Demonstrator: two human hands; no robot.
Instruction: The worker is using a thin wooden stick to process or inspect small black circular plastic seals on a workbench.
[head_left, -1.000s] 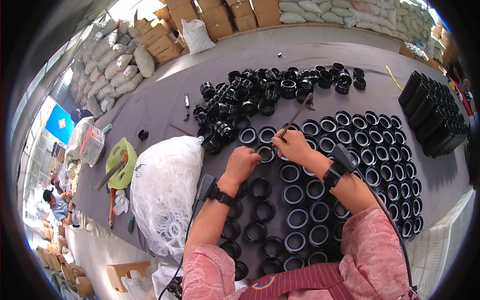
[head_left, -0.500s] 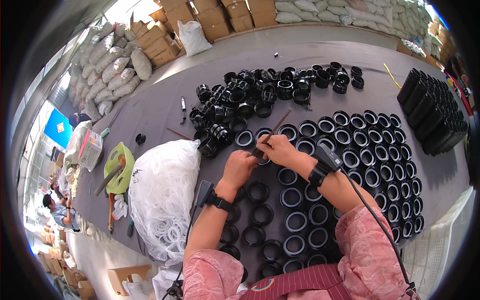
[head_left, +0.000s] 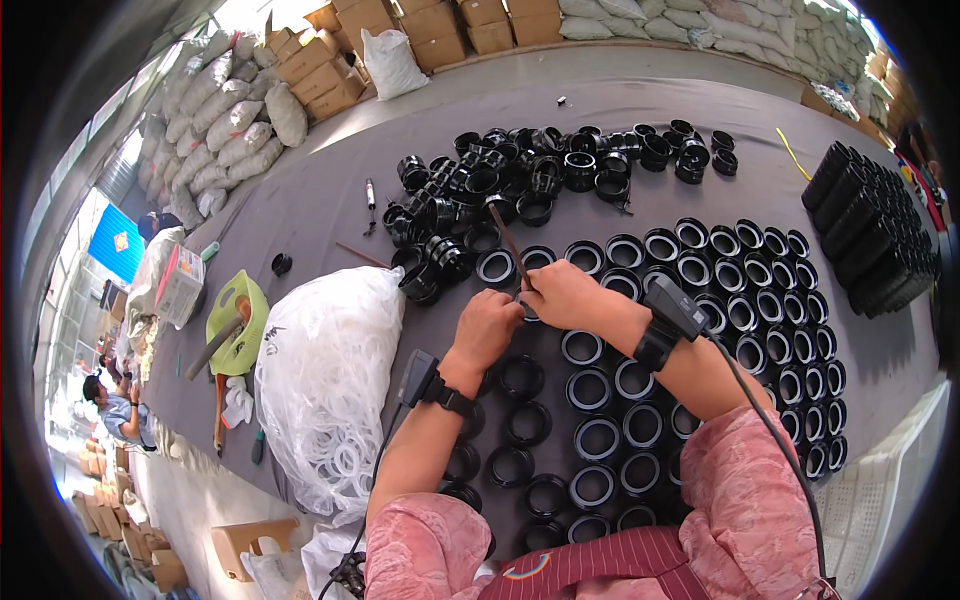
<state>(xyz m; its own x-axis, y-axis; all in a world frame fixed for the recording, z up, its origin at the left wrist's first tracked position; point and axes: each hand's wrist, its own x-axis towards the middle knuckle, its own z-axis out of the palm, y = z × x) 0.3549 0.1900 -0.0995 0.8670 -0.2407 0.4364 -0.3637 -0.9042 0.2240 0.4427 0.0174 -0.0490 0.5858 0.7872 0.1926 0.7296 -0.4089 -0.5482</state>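
Observation:
My right hand (head_left: 572,297) is closed round a thin brown stick (head_left: 509,241), whose far end leans up and left toward the heap of black rings. Close beside it, my left hand (head_left: 484,326) has its fingers pinched together at the edge of a black ring (head_left: 531,317); what they grip is hidden. Rows of black rings with pale inner rings (head_left: 597,438) lie flat to the right and below. Plain black rings (head_left: 521,376), showing no pale insert, lie beneath my left forearm. A clear bag of white rubber-like rings (head_left: 330,390) stands at my left.
Loose black rings (head_left: 535,207) are heaped at the back. Stacked black cylinders (head_left: 868,230) stand far right. On the left are a green basket (head_left: 252,345), a box (head_left: 181,290) and a marker-like tube (head_left: 371,200). A white crate (head_left: 890,480) sits beyond the table's right edge.
The stick has swung from leaning up-right to leaning up-left as my right hand turned. My left hand stays near the same ring. The view has shifted slightly.

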